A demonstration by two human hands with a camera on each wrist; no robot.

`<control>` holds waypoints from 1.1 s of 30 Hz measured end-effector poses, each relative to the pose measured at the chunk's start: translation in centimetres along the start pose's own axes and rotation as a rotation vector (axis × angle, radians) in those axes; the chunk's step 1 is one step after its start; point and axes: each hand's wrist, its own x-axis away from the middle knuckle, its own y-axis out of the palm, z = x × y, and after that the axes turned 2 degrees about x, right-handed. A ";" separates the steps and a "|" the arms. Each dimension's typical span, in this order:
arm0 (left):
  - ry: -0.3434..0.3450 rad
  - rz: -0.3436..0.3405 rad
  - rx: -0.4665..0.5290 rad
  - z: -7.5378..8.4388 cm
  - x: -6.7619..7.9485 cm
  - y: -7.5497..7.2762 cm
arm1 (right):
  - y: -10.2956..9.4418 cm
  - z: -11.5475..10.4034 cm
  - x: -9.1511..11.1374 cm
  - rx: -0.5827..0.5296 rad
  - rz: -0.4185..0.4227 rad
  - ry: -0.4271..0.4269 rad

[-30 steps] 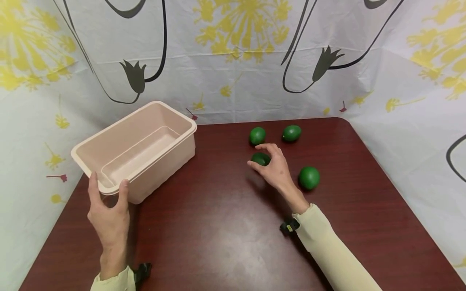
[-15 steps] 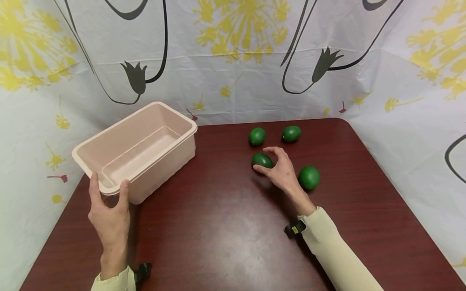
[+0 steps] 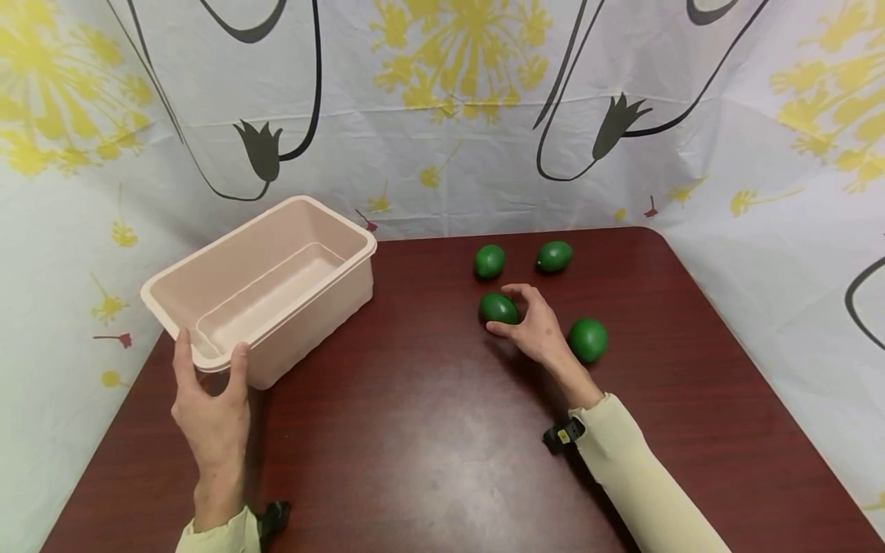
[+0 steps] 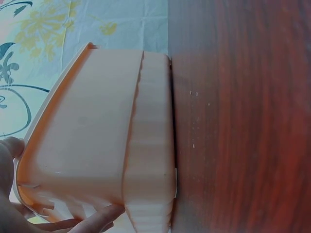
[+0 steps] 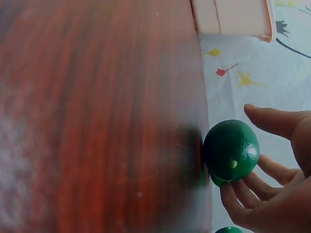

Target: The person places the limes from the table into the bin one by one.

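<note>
A pale pink rectangular plastic bin (image 3: 314, 311) stands at the left of the table. My left hand (image 3: 216, 422) holds its near corner, thumb and fingers on either side of the rim; in the left wrist view the fingertips (image 4: 104, 216) lie against the outer wall. A green lime (image 3: 496, 309) rests on the table in front of my right hand (image 3: 538, 332). The right thumb and fingers curve around this lime, and the right wrist view shows the thumb (image 5: 272, 119) apart from it. Whether the other fingers touch it, I cannot tell.
Two more limes lie behind, one at the left (image 3: 489, 262) and another lime (image 3: 555, 256) to its right. A rounder lime (image 3: 588, 340) sits just right of my right wrist. A patterned cloth (image 3: 442, 153) hangs behind the dark red table (image 3: 415, 430).
My right hand has drawn back a little to the right from over the lime, uncovering more of it. The left hand and the bin have stayed in place.
</note>
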 end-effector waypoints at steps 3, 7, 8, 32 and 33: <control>-0.001 -0.001 0.000 -0.1 0.0 0.0 | 0.0 0.1 0.0 0.008 -0.020 0.005; 0.004 -0.005 -0.002 -0.1 0.0 0.0 | -0.1 0.2 0.0 0.021 -0.039 0.013; 0.006 -0.006 -0.004 -0.1 0.1 -0.1 | -0.1 0.3 -0.1 0.025 -0.042 0.015; 0.016 0.025 -0.020 0.0 0.0 0.0 | 1.0 -1.3 -0.5 -0.080 -0.027 -0.040; 0.014 0.026 -0.022 0.0 0.0 0.0 | 1.2 -1.4 -0.5 -0.083 -0.025 -0.048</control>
